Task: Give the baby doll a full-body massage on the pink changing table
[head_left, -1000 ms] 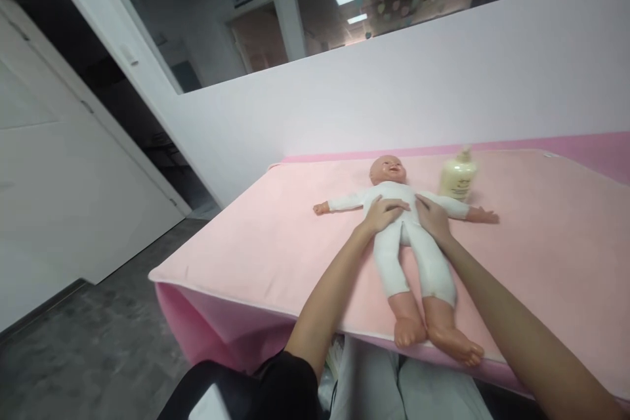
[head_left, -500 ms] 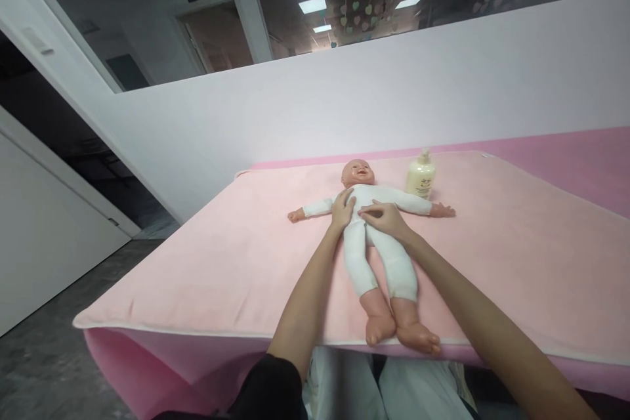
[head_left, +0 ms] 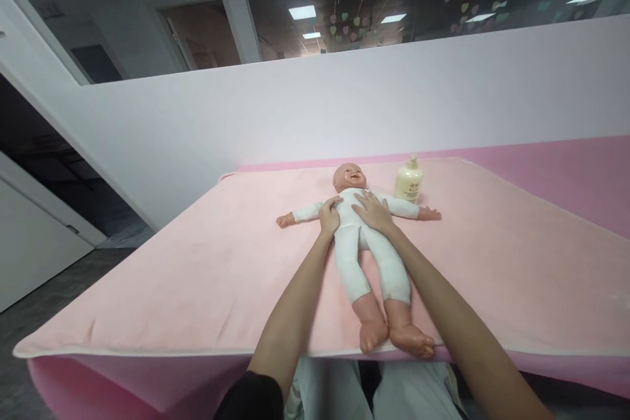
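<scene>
As it lies face up on the pink-draped worktop (head_left: 197, 275), the baby doll (head_left: 348, 220) has its head toward the far side and its feet at the near edge. The left hand (head_left: 329, 213) curves loosely over one flank of the chest, not clenched; the right hand (head_left: 375, 212) lies flat across the other side, fingers spread, gripping nothing. By its look, the white trunk should be soft and give a little under a palm, whereas the bare head and feet (shiny, probably plastic) would be stiffer and more slippery. I would guess it fairly light and not fragile, best held by both flanks below the arms, with the head supported. Just beyond its outstretched arm on the right, a pale yellow pump bottle (head_left: 408, 182) stands upright; what it contains, and how full it is, I cannot tell.
</scene>
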Demonstrator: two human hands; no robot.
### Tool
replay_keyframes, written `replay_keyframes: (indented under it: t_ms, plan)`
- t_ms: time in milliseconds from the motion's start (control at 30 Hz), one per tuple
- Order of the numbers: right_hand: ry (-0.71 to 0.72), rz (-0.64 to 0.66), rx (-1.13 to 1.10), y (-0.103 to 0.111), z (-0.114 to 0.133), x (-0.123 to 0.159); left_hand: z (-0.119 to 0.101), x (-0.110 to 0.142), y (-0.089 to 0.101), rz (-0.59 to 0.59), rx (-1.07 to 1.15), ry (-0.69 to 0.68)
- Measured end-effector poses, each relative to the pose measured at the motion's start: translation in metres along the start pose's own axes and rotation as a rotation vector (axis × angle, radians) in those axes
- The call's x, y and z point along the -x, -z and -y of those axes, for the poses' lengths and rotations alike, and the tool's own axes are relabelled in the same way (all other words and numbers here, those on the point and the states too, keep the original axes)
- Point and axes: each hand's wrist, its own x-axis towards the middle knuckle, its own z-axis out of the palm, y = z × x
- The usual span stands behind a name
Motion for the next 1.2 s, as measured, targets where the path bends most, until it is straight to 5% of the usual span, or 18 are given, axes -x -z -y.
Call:
replay_keyframes:
  t_ms: [200,433,533,600,733,867,1033,1200]
  plan:
    - [-0.148,-0.208,-0.257,-0.001,-0.025,0.007,-0.018,0.001,0.006,-0.136,0.244,0.098]
    - [-0.17,-0.428,-0.371,-0.004,-0.037,0.016,-0.052,0.019,0.0,0.362,-0.158,-0.35]
    - [-0.128,-0.548,-0.394,-0.004,-0.037,0.017,-0.049,0.023,-0.002,0.444,-0.26,-0.42]
    - [0.025,-0.61,-0.382,-0.004,-0.033,0.019,-0.045,0.021,-0.002,0.463,-0.311,-0.407]
    - [0.4,-0.464,-0.291,-0.004,-0.017,0.022,-0.038,0.016,-0.001,0.461,-0.461,-0.26]
    - [0.495,-0.255,-0.169,-0.004,-0.008,0.02,-0.035,0.009,-0.004,0.445,-0.56,-0.107]
    - [0.444,-0.138,0.029,-0.007,-0.007,0.007,-0.03,-0.008,-0.009,0.419,-0.648,-0.018]
    - [0.179,-0.043,0.177,-0.009,-0.002,-0.015,-0.021,-0.023,-0.01,0.348,-0.715,0.019]
